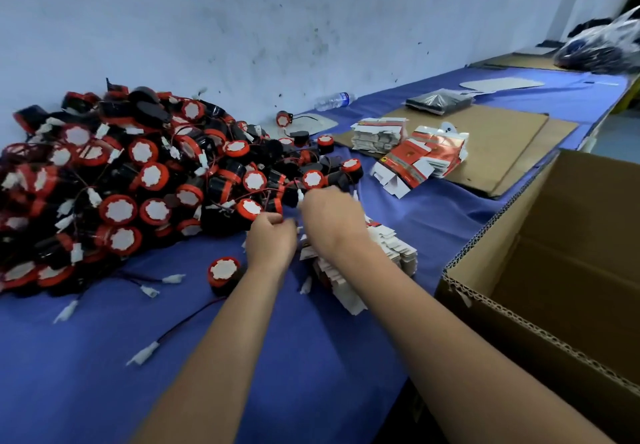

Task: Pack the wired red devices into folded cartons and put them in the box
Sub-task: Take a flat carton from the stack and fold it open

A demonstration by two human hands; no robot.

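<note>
A big pile of red-and-black round devices with wires and white plugs covers the left of the blue table. My left hand is curled at the pile's front edge, beside a red device, and seems to pinch its wire. My right hand is curled just to the right, with a white plug sticking out at its fingers. A stack of flat white cartons lies under my right wrist. One loose device stands near my left wrist. The open cardboard box is at the right.
Two more stacks of red-and-white flat cartons lie on cardboard sheets behind. Loose wires with plugs trail over the blue cloth in front. A water bottle, a black packet and a plastic bag lie farther back.
</note>
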